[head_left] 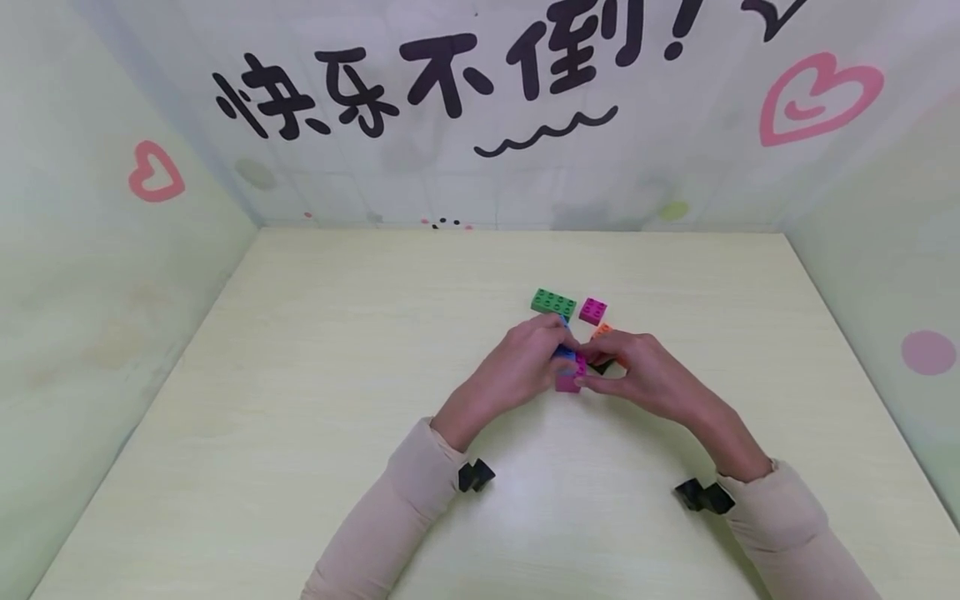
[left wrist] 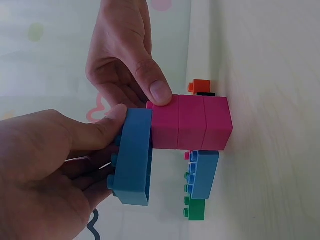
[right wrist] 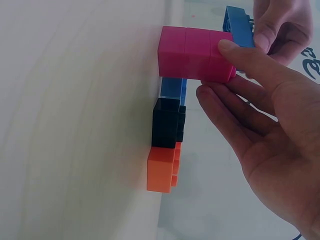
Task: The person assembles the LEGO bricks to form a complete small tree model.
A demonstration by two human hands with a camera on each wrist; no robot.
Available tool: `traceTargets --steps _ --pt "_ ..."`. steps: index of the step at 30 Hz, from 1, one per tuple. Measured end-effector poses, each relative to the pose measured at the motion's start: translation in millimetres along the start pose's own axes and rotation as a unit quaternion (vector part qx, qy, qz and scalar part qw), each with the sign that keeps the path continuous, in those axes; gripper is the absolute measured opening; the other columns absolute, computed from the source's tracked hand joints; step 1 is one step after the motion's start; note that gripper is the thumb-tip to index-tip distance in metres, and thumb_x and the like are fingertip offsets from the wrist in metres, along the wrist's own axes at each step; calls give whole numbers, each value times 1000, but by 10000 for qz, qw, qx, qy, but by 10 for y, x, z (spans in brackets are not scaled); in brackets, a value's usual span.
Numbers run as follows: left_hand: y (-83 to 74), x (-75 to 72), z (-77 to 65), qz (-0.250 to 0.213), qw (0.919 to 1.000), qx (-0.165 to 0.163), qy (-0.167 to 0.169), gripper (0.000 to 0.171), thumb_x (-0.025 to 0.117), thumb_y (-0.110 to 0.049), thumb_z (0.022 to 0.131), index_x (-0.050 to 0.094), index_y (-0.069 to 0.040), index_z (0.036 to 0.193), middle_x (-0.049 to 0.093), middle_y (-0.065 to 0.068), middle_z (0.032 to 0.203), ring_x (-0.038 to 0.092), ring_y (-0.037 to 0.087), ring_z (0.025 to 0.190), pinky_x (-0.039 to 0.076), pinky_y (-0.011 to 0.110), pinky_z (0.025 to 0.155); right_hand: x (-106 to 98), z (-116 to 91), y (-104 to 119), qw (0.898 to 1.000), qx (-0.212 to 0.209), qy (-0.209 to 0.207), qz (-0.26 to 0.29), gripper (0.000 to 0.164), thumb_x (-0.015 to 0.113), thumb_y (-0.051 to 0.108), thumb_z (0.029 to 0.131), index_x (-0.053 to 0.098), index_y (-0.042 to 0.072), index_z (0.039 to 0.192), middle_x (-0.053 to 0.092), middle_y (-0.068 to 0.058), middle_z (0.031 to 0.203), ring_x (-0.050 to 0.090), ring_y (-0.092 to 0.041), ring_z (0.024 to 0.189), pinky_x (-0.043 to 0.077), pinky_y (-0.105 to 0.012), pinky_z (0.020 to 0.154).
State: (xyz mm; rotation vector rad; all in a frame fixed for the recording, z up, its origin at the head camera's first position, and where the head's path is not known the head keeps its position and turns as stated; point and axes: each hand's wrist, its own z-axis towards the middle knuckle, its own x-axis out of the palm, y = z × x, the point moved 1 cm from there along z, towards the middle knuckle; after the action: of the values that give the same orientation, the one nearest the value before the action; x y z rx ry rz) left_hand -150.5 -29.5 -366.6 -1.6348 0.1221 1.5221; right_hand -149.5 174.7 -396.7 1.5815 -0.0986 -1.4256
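Note:
A stack of three magenta bricks (left wrist: 192,122) stands on the table, one brick on another. My right hand (head_left: 641,367) holds its top part, with the thumb on one side and fingers on the other. A long blue brick (left wrist: 134,157) is pinched by my left hand (head_left: 528,354). One end of that brick meets the top of the stack, and the rest juts out sideways, studs up. In the head view my hands hide most of both.
Behind the stack lie a second blue brick (left wrist: 206,175), a green brick (head_left: 553,302) and a small magenta brick (head_left: 593,311). A black brick (right wrist: 165,122) and an orange brick (right wrist: 160,169) lie near my right hand. Walls enclose the table's back and sides.

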Motion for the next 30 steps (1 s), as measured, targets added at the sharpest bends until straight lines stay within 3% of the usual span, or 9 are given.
traceTargets --steps 8,13,16,20,25,30 --pt "89 -9 37 -39 9978 -517 402 46 80 -30 83 66 -9 121 62 0 114 54 14 105 46 24 90 1 -18 1 9998 179 -29 -61 34 82 8 80 71 8 112 69 3 98 66 -18 88 55 -41 79" --pt "129 30 45 -92 9967 -677 428 47 81 -31 81 66 -9 120 64 0 114 55 14 103 47 25 90 -57 -19 19 9997 165 120 -117 39 82 10 80 68 7 116 69 0 104 66 -21 93 55 -42 80" --pt "127 54 43 -102 9961 -757 443 47 81 -29 82 66 -9 121 64 1 115 55 15 104 47 26 90 -178 -58 10 9993 236 -17 -296 43 83 10 80 66 6 119 68 -4 108 65 -25 97 54 -45 81" --pt "116 66 43 -68 9952 -854 469 48 81 -28 82 65 -8 123 64 1 116 56 15 104 48 25 89 -330 -113 -57 9936 766 -312 -772 44 82 10 80 64 2 120 66 -11 112 62 -32 101 52 -50 83" --pt "111 73 40 -8 9947 -906 486 50 81 -28 82 64 -8 124 64 1 116 56 14 104 48 24 88 -293 -114 -203 9788 1493 -24 -1400 45 78 16 85 61 -6 122 64 -18 109 58 -35 99 52 -50 80" --pt "116 72 36 -23 9954 -827 489 49 81 -28 82 64 -7 124 64 1 115 56 13 101 48 22 86 -198 -82 -293 9744 1501 41 -1673 41 77 12 85 62 -10 117 65 -14 96 58 -28 83 51 -43 72"
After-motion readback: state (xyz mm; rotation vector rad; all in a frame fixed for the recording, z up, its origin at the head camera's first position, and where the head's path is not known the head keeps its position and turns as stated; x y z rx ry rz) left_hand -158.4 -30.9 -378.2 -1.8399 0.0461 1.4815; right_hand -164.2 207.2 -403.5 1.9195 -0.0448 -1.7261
